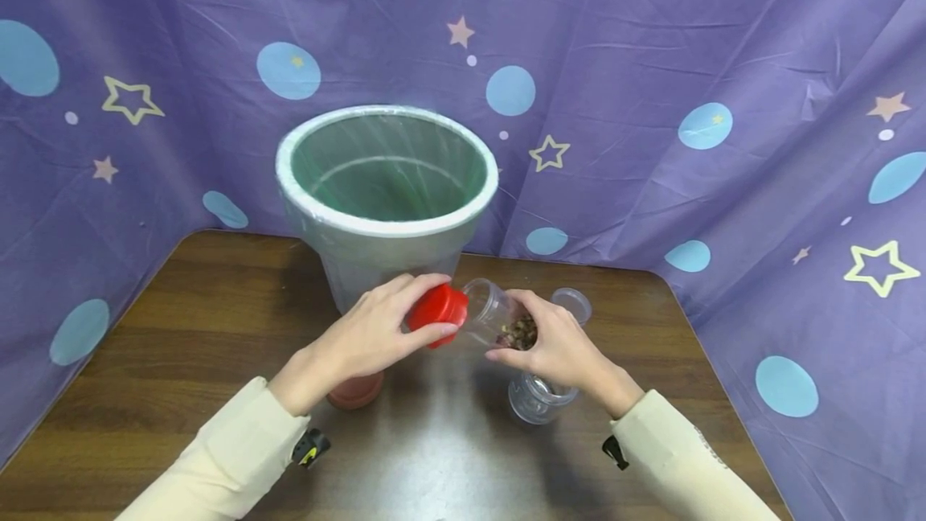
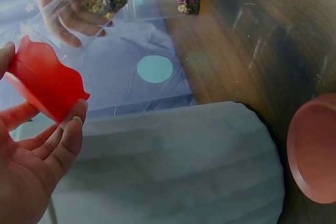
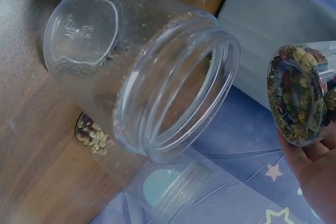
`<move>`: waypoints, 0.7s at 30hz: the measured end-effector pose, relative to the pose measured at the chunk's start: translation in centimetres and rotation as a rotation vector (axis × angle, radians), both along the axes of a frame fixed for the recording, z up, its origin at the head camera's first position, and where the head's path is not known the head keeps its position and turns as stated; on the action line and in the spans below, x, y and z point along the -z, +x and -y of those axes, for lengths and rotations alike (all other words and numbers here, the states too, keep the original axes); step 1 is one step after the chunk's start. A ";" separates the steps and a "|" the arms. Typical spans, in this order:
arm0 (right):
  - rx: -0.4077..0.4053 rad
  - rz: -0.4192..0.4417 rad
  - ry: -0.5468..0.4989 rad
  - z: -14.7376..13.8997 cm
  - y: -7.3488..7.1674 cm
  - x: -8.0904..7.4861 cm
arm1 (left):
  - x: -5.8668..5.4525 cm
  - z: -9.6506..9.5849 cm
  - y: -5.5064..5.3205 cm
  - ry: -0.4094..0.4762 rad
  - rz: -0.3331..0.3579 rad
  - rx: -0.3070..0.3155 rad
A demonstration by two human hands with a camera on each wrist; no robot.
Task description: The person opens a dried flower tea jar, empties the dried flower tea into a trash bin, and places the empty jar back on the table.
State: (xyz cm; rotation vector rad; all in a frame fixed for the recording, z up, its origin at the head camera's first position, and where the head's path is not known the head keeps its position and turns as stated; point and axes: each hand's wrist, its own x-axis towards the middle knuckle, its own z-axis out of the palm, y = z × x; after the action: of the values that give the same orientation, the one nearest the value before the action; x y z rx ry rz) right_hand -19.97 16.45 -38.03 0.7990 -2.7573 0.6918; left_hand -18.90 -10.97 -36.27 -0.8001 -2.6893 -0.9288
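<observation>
My left hand (image 1: 369,328) pinches a red cup-like piece with a wavy rim (image 1: 439,314) between thumb and fingers. In the left wrist view the red piece (image 2: 47,77) shows its wavy edge facing the jar. My right hand (image 1: 557,336) grips a clear jar (image 1: 483,308) tipped sideways, its mouth towards the red piece. Dried flowers (image 1: 519,334) lie at the bottom end of that jar, seen also in the right wrist view as dried flowers (image 3: 296,95). Below my right hand stands an open clear jar (image 1: 534,400), large in the right wrist view.
A pale bin (image 1: 387,227) with a clear liner stands behind my hands. A reddish-brown round dish (image 1: 354,392) lies below my left forearm. Another clear jar (image 3: 178,192) with dried flowers (image 3: 92,135) at its base stands behind the open one. A purple curtain (image 1: 615,38) encloses the wooden table (image 1: 181,344).
</observation>
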 end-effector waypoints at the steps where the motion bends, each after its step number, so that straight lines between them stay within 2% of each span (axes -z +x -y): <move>1: 0.002 0.001 -0.002 -0.1 0.0 0.0 | 0.1 0.0 0.0 -0.008 -0.002 0.001; 10: 0.023 0.006 -0.011 -0.6 -0.1 -0.3 | 0.7 0.4 -0.2 -0.084 -0.024 0.013; 21: 0.038 0.009 -0.010 -0.9 -0.1 -0.4 | 1.0 0.6 -0.3 -0.150 -0.064 -0.004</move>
State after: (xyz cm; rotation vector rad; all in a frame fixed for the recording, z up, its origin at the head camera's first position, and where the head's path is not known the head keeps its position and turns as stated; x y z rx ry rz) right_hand -20.04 17.35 -37.68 0.7420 -2.7671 0.7028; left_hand -19.18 -11.59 -37.32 -0.8375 -2.7286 -0.6947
